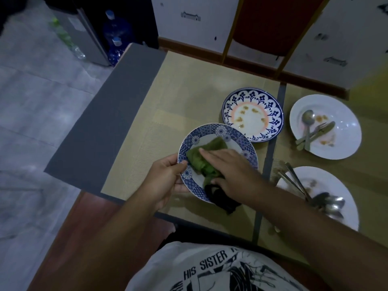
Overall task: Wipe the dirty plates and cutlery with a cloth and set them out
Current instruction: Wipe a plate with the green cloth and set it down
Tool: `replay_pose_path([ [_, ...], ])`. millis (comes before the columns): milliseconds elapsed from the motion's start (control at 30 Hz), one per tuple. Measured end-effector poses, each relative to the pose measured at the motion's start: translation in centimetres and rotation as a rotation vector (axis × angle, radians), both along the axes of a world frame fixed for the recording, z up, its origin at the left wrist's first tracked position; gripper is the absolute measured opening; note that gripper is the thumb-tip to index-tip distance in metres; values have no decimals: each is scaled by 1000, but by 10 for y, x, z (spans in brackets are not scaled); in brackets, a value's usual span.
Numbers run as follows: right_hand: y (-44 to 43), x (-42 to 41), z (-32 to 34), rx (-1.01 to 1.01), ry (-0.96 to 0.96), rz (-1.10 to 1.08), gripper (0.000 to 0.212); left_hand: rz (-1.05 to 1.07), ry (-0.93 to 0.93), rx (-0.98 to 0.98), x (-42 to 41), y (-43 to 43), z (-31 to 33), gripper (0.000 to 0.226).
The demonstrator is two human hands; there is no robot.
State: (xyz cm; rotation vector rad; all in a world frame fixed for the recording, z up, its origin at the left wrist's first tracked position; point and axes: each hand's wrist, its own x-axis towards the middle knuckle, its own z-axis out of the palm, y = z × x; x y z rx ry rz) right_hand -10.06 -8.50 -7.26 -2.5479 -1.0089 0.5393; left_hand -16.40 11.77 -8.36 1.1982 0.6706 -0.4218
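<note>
My left hand (165, 177) grips the left rim of a blue-patterned plate (212, 133), held tilted just above the beige mat. A green cloth (201, 158) lies in the plate, and my right hand (233, 166) presses flat on it. A dark part of the cloth (220, 198) hangs over the plate's near edge. Behind stands a blue-rimmed bowl plate (253, 114) with brown food spots. At the right, a white plate (338, 114) carries a spoon, fork and knife (312, 131). Another white plate (327, 181), nearer me, holds several spoons and forks (323, 202).
Beige placemats (168, 101) cover the table, with a grey mat (100, 124) at the left edge. A red chair (270, 24) stands behind the table. Blue water bottles (115, 34) and a metal cabinet sit on the floor at the far left.
</note>
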Motion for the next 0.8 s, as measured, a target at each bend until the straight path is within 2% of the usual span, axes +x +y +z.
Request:
replay_pose_path([
  [133, 23, 7, -10, 65, -280, -17, 63, 20, -26, -24, -8, -8, -3, 25],
  [200, 24, 19, -7, 31, -287, -108, 53, 66, -52, -13, -8, -5, -1, 25],
  [267, 16, 20, -7, -67, -274, -185, 53, 100, -56, 14, -5, 0, 1, 25],
  [333, 3, 7, -6, -60, -181, -220, 60, 95, -50, 45, -1, 2, 2, 24],
  [433, -9, -21, -2, 59, 235, -144, 83, 56, -24, 51, 1, -1, 4, 24],
  [467, -9, -25, -2, 62, 293, -79, 89, 38, -23, 35, 0, -2, 3, 25],
  [567, -5, -13, -7, 23, 154, 38, 87, 14, -24, 4, -3, -4, 3, 26],
  [700, 1, 17, -7, 24, -8, -100, 69, 7, -36, 17, 0, 0, 2, 25],
  [800, -4, 25, -3, 48, -5, -169, 62, 51, -28, 39, 3, 0, 2, 24],
])
